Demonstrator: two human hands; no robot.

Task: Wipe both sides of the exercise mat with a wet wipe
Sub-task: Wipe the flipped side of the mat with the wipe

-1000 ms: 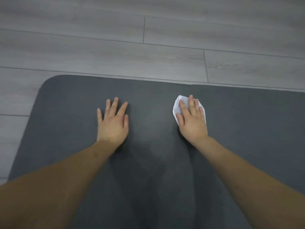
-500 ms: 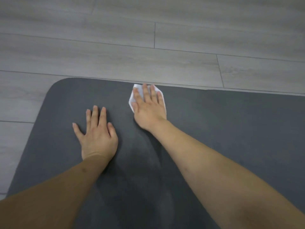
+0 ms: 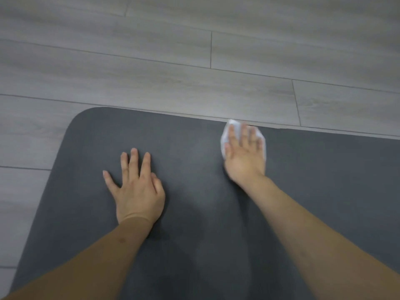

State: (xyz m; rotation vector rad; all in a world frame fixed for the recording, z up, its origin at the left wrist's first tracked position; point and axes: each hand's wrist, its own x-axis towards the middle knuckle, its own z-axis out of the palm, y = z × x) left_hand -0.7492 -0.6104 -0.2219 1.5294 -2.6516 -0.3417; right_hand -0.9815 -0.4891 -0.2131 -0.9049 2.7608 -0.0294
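Observation:
A dark grey exercise mat (image 3: pixel 86 161) lies flat on the floor, its rounded far-left corner in view. My left hand (image 3: pixel 137 187) rests flat on the mat with straight, spread fingers. My right hand (image 3: pixel 244 156) presses a folded white wet wipe (image 3: pixel 226 133) flat against the mat at its far edge, fingers straight and blurred by motion. Most of the wipe is hidden under the palm. A faint damp sheen shows on the mat between my arms.
Grey wood-look floor planks (image 3: pixel 194 61) surround the mat beyond its far edge and to the left. The mat runs on past the right and near borders of the view.
My right hand has slid the wipe rightward along the mat's far edge, away from my left hand. My left hand stays flat on the mat.

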